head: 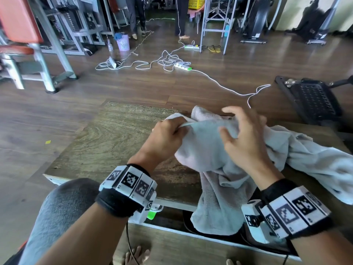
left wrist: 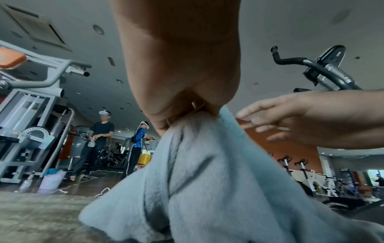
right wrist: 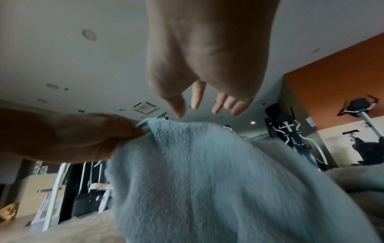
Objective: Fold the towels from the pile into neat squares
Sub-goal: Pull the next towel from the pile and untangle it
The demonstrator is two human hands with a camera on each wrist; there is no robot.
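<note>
A pale blue-grey towel point(head: 206, 150) hangs bunched above the wooden table point(head: 114, 134), its lower end drooping over the near table edge. My left hand point(head: 168, 134) pinches its hemmed edge between thumb and curled fingers; in the left wrist view the towel point(left wrist: 207, 180) falls from that left hand point(left wrist: 182, 115). My right hand point(head: 242, 131) hovers just above the towel with fingers spread and loose, holding nothing. The right wrist view shows the right hand point(right wrist: 205, 105) over the towel's top fold point(right wrist: 187, 148). A heap of more pale towels point(head: 315, 165) lies on the table to the right.
A black perforated chair seat point(head: 313, 100) stands beyond the table at the right. White cables and power strips point(head: 183, 66) trail across the wooden floor. Gym machines point(head: 38, 44) stand at the left, people point(left wrist: 101, 139) at the back. My knee point(head: 63, 203) is at the lower left.
</note>
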